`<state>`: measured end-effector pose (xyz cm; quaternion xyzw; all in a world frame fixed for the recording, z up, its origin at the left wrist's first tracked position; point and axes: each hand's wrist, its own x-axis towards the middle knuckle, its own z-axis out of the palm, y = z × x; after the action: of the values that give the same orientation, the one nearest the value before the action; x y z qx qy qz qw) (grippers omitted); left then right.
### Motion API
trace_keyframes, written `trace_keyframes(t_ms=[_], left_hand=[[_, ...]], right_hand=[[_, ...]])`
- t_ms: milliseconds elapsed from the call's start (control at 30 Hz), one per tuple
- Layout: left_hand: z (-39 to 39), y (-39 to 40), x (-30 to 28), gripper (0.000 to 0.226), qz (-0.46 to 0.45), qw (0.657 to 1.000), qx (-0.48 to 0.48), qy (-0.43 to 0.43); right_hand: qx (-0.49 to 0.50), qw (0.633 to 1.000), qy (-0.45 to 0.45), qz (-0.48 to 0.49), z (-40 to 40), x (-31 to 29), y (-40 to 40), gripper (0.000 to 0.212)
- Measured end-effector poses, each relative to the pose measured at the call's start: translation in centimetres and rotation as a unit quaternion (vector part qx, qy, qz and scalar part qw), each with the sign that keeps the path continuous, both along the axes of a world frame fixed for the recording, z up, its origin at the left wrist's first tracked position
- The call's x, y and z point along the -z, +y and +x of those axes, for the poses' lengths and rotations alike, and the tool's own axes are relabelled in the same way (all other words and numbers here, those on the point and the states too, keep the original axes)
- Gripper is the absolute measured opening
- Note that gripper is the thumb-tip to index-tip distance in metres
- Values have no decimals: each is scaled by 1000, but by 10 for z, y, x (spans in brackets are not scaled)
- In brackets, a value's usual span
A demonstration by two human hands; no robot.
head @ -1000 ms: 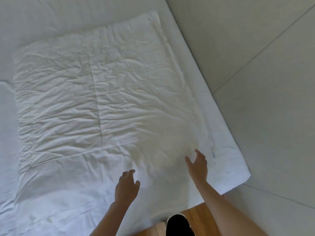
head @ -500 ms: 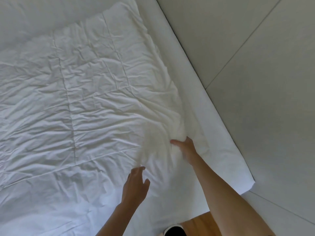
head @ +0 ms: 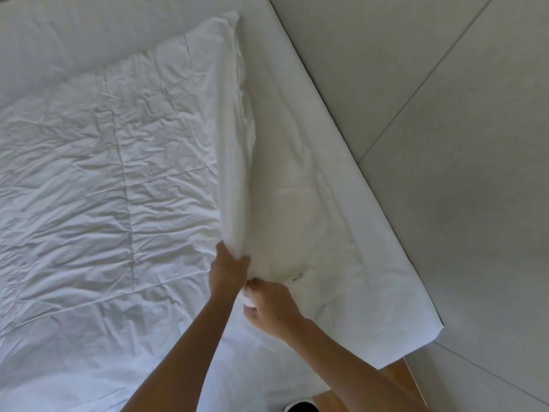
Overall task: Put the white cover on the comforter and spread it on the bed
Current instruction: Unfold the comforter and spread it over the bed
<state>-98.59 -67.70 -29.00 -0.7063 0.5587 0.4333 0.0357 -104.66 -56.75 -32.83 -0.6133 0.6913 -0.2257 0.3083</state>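
Note:
A wrinkled white cover (head: 104,179) lies flat across the bed, creased into rectangles. Its right edge is lifted into a standing fold (head: 234,150) that runs from my hands toward the far corner. My left hand (head: 227,270) is shut on the near end of that lifted edge. My right hand (head: 271,307) sits just beside it, fingers pinched on white fabric at the same spot. Under the raised edge a smoother white layer (head: 300,197) shows. I cannot tell whether that layer is the comforter or the bed sheet.
The bed's right edge (head: 356,179) runs diagonally, ending at a near corner (head: 427,343). Beyond it is pale tiled floor (head: 445,144). A strip of wooden floor (head: 395,379) and a dark shoe tip (head: 300,407) show at the bottom.
Both hands went from hovering open over the cover to closing on its right edge. That edge has come up off the bed into a long fold. My view shifted left.

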Motion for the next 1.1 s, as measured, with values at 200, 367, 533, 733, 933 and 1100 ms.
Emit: trace_keyframes(t_ms=[200, 367, 533, 733, 933, 1100], left_hand=[[20, -8, 7, 43, -31, 999, -6, -20], [23, -3, 19, 42, -27, 999, -31, 4], [26, 6, 26, 35, -22, 999, -42, 22], [10, 16, 8, 37, -18, 995, -77, 67], [2, 8, -30, 67, 57, 964, -190, 178], [39, -1, -55, 87, 63, 985, -116, 115]], right_hand=[[354, 932, -69, 36, -69, 42, 16, 41], [527, 783, -113, 312, -158, 96, 17, 100], [505, 767, -220, 328, -171, 108, 21, 84], [357, 885, -215, 210, -99, 9, -12, 40], [95, 977, -116, 151, -2, -66, -7, 30], [-9, 973, -128, 190, 22, -97, -6, 27]])
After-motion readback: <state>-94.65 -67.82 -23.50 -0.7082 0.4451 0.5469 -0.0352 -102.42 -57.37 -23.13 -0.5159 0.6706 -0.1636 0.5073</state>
